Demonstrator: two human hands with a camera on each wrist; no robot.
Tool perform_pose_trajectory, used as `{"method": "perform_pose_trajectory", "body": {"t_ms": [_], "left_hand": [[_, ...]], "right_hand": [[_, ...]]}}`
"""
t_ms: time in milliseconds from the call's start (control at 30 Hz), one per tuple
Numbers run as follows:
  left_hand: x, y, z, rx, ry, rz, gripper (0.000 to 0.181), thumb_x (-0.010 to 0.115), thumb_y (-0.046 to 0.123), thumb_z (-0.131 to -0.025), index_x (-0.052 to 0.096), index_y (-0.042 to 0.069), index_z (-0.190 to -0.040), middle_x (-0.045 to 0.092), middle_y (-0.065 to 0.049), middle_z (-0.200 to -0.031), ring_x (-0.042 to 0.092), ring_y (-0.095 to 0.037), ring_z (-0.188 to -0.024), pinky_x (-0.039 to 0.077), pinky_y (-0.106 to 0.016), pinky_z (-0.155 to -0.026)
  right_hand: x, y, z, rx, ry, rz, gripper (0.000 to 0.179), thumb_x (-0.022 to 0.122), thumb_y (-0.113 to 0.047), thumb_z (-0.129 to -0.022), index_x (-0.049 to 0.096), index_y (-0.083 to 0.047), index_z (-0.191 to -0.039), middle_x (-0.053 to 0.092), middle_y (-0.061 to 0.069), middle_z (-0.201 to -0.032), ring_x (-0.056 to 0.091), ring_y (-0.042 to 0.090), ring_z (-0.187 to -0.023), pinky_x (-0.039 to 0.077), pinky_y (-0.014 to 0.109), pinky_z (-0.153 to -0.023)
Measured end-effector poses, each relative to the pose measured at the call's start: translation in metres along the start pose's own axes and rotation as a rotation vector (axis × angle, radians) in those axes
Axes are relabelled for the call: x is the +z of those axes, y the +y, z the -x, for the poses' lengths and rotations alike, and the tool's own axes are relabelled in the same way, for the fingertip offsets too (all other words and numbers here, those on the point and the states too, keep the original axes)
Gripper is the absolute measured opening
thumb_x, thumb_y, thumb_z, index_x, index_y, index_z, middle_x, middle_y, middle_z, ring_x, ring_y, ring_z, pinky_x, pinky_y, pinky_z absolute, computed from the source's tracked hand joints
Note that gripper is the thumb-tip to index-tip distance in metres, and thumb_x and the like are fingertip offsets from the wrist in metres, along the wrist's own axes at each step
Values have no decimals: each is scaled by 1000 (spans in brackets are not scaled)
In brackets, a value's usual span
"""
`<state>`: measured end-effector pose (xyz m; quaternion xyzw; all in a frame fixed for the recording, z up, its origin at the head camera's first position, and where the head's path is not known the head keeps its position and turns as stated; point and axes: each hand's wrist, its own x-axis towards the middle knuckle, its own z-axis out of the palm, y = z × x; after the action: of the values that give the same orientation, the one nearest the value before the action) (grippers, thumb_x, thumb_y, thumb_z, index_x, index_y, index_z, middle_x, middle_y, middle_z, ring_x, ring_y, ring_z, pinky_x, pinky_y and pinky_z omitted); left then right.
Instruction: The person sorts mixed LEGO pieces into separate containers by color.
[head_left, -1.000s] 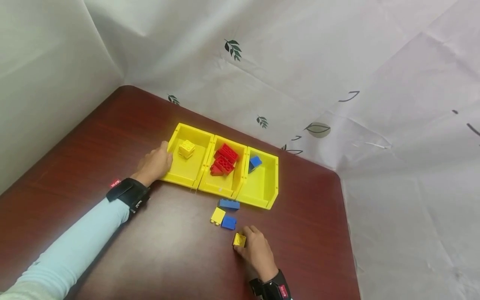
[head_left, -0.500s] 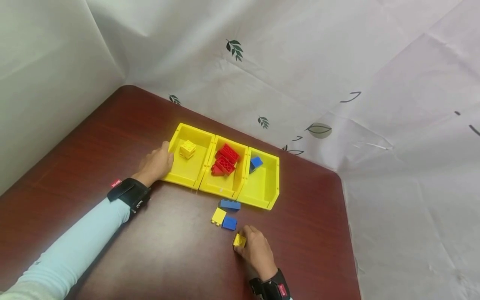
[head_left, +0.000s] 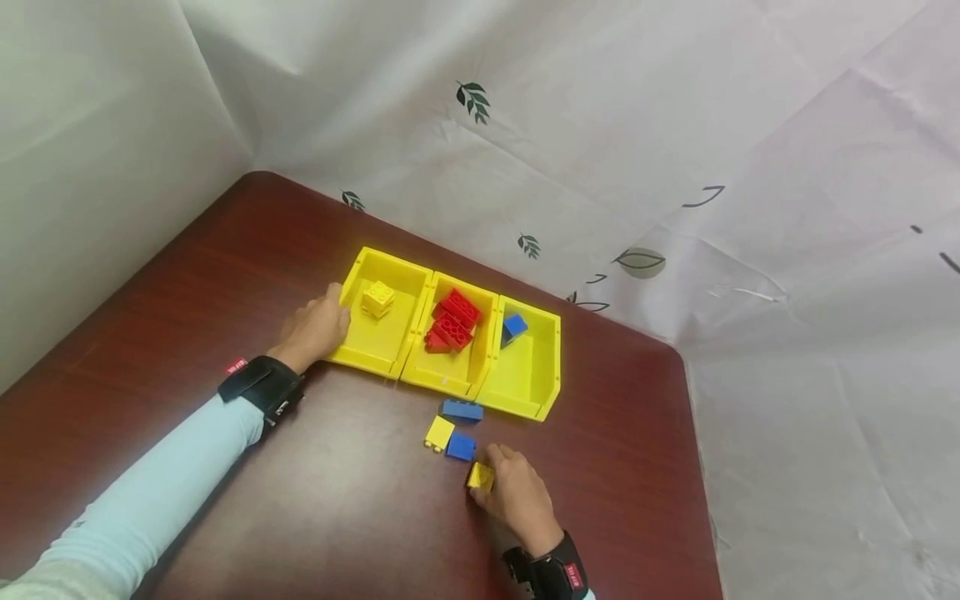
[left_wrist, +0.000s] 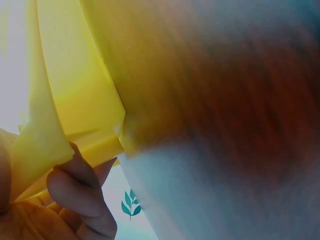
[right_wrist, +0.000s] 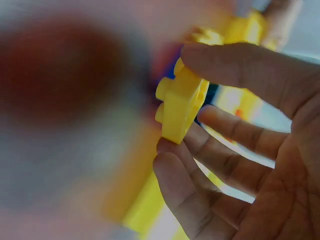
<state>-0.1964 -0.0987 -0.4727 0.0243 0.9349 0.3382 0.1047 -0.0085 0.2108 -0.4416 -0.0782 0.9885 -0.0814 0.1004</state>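
My left hand grips the outer wall of the leftmost yellow bin; the left wrist view shows its fingers curled around the bin's edge. With thumb and fingertips, my right hand pinches a yellow toy brick, its studs facing away from the palm in the right wrist view. Just beyond it on the table lie a small blue brick, another yellow brick and a longer blue brick.
Three yellow bins stand joined in a row. Yellow bricks sit in the left one, several red bricks in the middle bin, and a blue brick in the right bin. A pale leaf-patterned cloth hangs behind the brown table.
My right hand, still pinching the yellow brick, has shifted very slightly toward the loose bricks. The left hand keeps its grip on the bin.
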Motion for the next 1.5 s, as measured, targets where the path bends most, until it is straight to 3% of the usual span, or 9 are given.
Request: {"method": "perform_pose_trajectory", "body": {"t_ms": [167, 267, 467, 600, 733, 900, 1167, 1300, 1500], "left_hand": [[-2, 2, 1, 3, 7, -5, 39, 40, 22, -103, 31, 2, -135, 52, -16, -88, 53, -29, -70, 40, -35, -60], [-1, 4, 1, -4, -6, -7, 39, 40, 23, -103, 31, 2, -135, 51, -16, -88, 53, -28, -70, 40, -34, -60], [2, 7, 1, -3, -14, -6, 38, 41, 23, -103, 31, 3, -134, 52, -16, -88, 54, -28, -70, 40, -34, -59], [4, 8, 1, 7, -14, 4, 37, 42, 23, -103, 32, 4, -133, 52, -16, -88, 54, -28, -70, 40, -34, -59], [5, 6, 1, 21, 1, 5, 35, 41, 23, -103, 33, 3, -131, 52, -16, -86, 54, -28, -68, 40, -35, -59], [8, 4, 2, 43, 9, 7, 33, 40, 22, -103, 35, 3, -129, 53, -16, -85, 55, -28, -67, 40, -35, -57], [8, 3, 5, 63, 36, 5, 27, 39, 21, -102, 37, 3, -123, 54, -16, -81, 55, -29, -64, 40, -37, -54], [5, 2, 7, 73, 40, 12, 27, 40, 20, -102, 37, 2, -122, 53, -16, -81, 55, -30, -64, 40, -36, -54], [1, 1, 8, 67, 55, 10, 26, 41, 20, -102, 37, 2, -121, 51, -15, -80, 53, -29, -63, 40, -36, -55]], "right_hand": [[-34, -8, -17, -118, 51, -7, 43, 85, -24, -76, 69, -14, -115, 66, 2, -101, 57, 15, -82, 52, 28, -67], [-54, -18, -31, -173, 92, -4, 42, 84, -26, -77, 70, -14, -115, 65, 3, -100, 55, 15, -80, 50, 25, -67], [-89, -45, -78, -246, 157, -35, 41, 80, -21, -82, 68, -10, -119, 65, 8, -113, 62, 22, -100, 55, 33, -85], [-106, -66, -115, -290, 133, -60, 40, 76, -20, -85, 66, -8, -122, 64, 9, -116, 62, 23, -100, 54, 33, -87], [-116, -89, -148, -284, 59, -54, 43, 74, -22, -88, 63, -10, -127, 62, 8, -121, 61, 22, -102, 53, 32, -90], [-110, -114, -179, -259, -49, -34, 46, 73, -25, -88, 61, -12, -131, 61, 6, -126, 60, 20, -112, 51, 32, -96], [-75, -138, -204, -352, -157, 91, 42, 78, -24, -84, 68, -9, -122, 68, 6, -117, 61, 18, -103, 51, 25, -92], [-60, -143, -214, -278, -197, 92, 39, 78, -25, -84, 70, -11, -120, 70, 3, -108, 59, 16, -93, 51, 22, -84], [-38, -151, -223, -182, -182, 112, 22, 73, -19, -87, 72, -10, -107, 67, 3, -90, 58, 18, -76, 47, 24, -66]]}}
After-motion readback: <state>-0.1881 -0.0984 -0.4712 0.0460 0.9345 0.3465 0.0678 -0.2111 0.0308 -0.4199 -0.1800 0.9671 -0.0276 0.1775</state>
